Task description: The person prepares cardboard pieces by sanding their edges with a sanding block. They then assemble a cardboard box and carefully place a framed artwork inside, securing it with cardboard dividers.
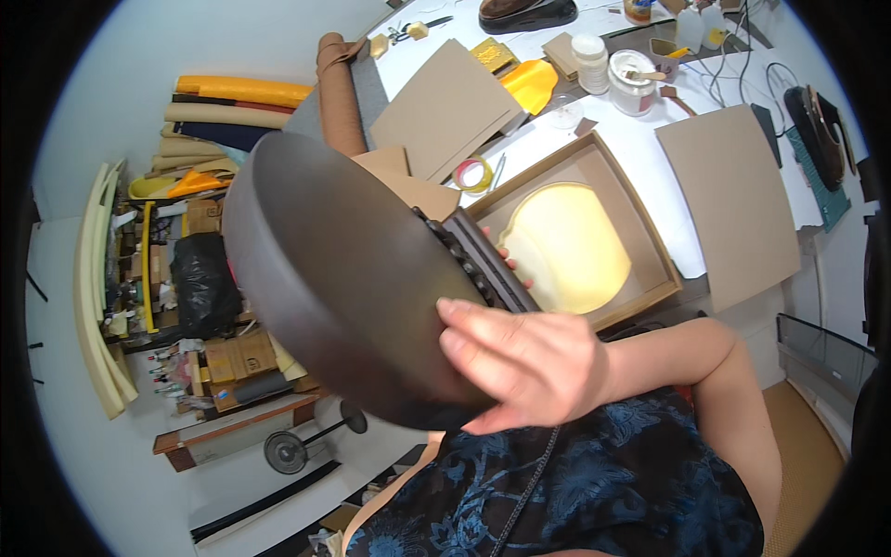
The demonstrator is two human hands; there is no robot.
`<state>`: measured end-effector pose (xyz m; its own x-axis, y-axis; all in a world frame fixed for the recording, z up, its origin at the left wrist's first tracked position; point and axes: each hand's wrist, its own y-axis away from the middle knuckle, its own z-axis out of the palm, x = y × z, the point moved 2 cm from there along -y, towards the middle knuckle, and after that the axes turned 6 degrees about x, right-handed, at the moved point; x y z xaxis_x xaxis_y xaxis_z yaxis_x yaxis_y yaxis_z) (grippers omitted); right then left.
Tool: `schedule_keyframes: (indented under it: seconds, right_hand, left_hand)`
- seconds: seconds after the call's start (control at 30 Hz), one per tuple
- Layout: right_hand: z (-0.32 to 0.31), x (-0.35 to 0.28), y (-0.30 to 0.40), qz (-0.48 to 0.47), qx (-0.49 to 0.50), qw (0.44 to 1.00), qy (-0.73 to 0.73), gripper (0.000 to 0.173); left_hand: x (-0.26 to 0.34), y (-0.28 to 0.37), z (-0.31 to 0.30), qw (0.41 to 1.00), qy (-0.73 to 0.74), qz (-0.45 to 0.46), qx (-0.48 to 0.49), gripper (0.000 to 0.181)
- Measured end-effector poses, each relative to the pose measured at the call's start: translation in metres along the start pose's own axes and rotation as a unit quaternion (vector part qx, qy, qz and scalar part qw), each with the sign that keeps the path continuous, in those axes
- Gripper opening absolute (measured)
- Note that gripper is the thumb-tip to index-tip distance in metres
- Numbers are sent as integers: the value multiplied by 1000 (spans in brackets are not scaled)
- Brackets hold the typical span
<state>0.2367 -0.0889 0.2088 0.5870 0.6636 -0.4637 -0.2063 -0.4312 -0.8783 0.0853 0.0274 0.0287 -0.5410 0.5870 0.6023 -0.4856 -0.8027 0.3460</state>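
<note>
A large dark brown, leather-like rounded shell with a raised curved rim is held up, tilted, close before me. My right hand pinches its lower right edge, with fingertips on the inner face. Along its straight side run a dark beaded-looking strip and a narrow dark bar. Fingertips of my left hand curl around the bar's far side; the rest of that hand is hidden behind the shell. Just beyond, a pale yellow rounded panel lies in a shallow brown box.
The white worktable bears cardboard sheets a cardboard panel, a tape roll, an open white jar with a brush and dark shoes. Shelves with material rolls and a black plastic bag stand left.
</note>
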Motion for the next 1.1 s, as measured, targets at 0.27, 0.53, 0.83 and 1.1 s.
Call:
schedule_keyframes:
  seconds: [0.27, 0.53, 0.83, 1.1]
  right_hand:
    - [36, -33, -1, -49, 15, 998, 44, 24]
    - [38, -30, 0, -17, 24, 999, 28, 36]
    - [54, -5, 37, -18, -205, 934, -292, 67]
    - [69, 31, 75, 88, -254, 954, -137, 69]
  left_hand:
    - [-11, -1, 13, 999, -1, -40, -26, 82]
    - [-1, 9, 16, 997, 14, -66, -26, 82]
    - [8, 28, 24, 990, 38, -128, -39, 83]
    - [15, 46, 23, 985, 32, -162, -42, 84]
